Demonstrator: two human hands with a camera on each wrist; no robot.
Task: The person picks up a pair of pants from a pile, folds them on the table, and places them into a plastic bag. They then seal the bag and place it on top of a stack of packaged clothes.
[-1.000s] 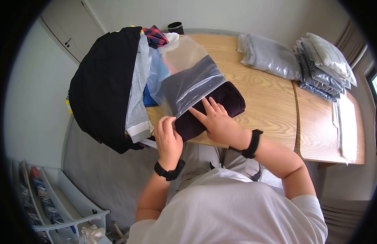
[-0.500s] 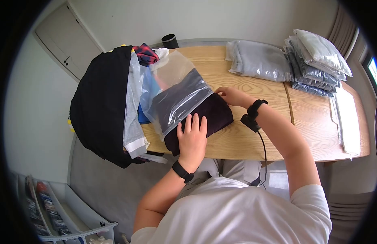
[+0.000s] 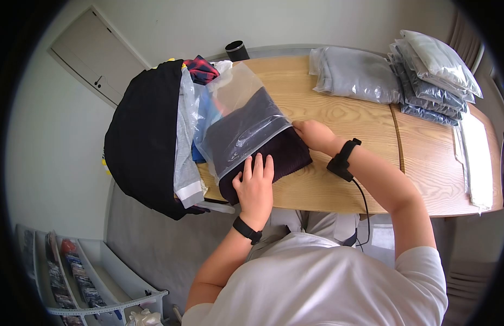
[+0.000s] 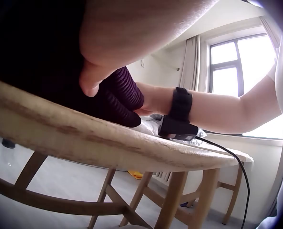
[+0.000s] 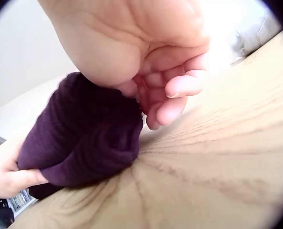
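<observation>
A folded dark purple ribbed garment [image 3: 287, 155] lies partly inside a clear plastic bag [image 3: 238, 133] on the table, its near end sticking out of the bag's mouth. My left hand [image 3: 256, 187] rests on that exposed end, fingers spread and straight, their tips close to the bag's edge. At the right corner of the mouth, my right hand [image 3: 316, 136] pinches the bag's edge beside the garment. In the right wrist view its fingers curl in next to the purple fold [image 5: 89, 138], and the pinched film itself is mostly hidden.
A heap of clothes with a black garment [image 3: 143, 141] on top stands at the left. Bagged clothes [image 3: 358, 76] lie at the back right, next to a stack of several more [image 3: 434, 81]. White sheets [image 3: 476, 163] lie at the table's right end. A cable [image 3: 366, 206] hangs from the right wrist.
My right hand has moved from the garment's top to the right corner of the bag's mouth. My left hand has left the bag's left corner and now rests on the garment.
</observation>
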